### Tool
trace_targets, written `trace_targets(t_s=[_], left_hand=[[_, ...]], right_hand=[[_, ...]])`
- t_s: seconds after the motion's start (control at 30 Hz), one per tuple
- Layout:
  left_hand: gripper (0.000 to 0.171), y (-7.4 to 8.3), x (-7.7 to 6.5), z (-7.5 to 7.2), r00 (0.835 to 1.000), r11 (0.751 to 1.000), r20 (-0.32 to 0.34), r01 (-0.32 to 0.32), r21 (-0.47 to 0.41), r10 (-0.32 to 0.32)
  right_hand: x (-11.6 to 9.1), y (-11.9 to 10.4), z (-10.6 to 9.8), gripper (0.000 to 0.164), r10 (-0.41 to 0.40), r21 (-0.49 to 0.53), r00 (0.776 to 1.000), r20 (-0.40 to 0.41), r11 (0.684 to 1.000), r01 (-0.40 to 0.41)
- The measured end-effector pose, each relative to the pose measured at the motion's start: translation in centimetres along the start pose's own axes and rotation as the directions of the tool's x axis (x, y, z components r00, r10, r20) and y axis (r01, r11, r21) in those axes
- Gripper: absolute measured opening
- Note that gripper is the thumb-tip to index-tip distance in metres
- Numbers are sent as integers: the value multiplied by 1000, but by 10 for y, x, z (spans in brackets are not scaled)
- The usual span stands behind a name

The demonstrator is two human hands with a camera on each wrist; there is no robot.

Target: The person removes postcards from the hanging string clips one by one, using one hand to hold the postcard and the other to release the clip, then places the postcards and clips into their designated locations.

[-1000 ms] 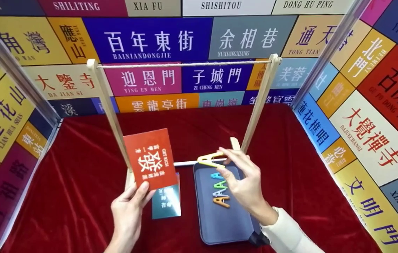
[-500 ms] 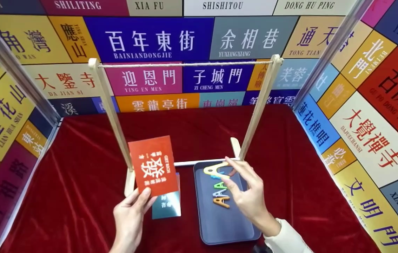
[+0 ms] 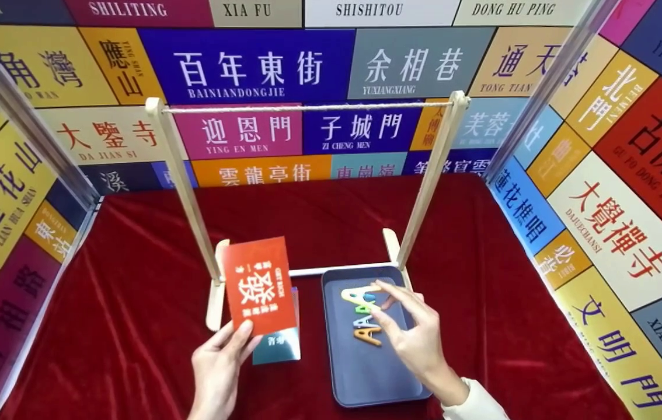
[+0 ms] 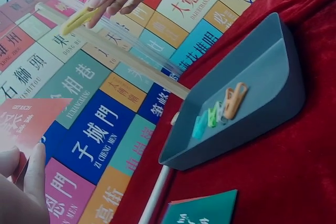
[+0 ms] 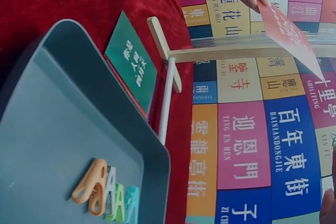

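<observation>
My left hand (image 3: 217, 364) pinches a red card (image 3: 261, 291) with white characters near its lower edge, thumb on the front. The card is raised and overlaps a teal-green card (image 3: 275, 350) on the cloth. Over the grey tray (image 3: 369, 382), my right hand (image 3: 415, 335) pinches a yellow clothespin (image 4: 79, 20) by its end, between thumb and fingers. Below it several clothespins lie in a row in the tray: an orange clothespin (image 5: 90, 184), a pale grey one, a green one (image 5: 117, 203) and a turquoise one (image 5: 131, 205).
A wooden frame (image 3: 436, 175) stands behind the tray, with a rope (image 3: 307, 108) strung across its top and a white bar (image 3: 313, 270) low down. Dark red cloth (image 3: 115, 315) covers the table. Panels printed with characters (image 3: 249, 67) enclose the back and sides.
My left hand has come lower and slightly right with the red card. The right hand has also lowered, bringing the yellow clothespin down over the row in the tray.
</observation>
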State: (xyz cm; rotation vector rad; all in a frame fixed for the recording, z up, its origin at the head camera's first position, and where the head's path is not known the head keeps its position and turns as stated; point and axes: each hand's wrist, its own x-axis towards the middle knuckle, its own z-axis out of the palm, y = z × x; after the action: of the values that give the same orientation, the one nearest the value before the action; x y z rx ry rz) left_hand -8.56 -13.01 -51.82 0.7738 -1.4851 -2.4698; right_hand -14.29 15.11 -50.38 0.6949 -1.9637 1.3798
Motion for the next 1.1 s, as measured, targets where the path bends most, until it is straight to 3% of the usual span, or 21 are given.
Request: trace_targets(t_s=[0.27,0.6,1.1], left_hand=[[52,-17,3,-4,999,998,-7,42,43,-42],[52,-34,5,-8,999,999,7,38,10,-39],[52,-63,12,-18,997,998,-45,65,-1,-65]], right_hand=[[-17,8,-2,54,12,-43,1000,9,999,-12],[-39,18,-5,52,88,-111,996,28,990,-85],[-75,35,-8,51,84,-235,994,64,970,-67]])
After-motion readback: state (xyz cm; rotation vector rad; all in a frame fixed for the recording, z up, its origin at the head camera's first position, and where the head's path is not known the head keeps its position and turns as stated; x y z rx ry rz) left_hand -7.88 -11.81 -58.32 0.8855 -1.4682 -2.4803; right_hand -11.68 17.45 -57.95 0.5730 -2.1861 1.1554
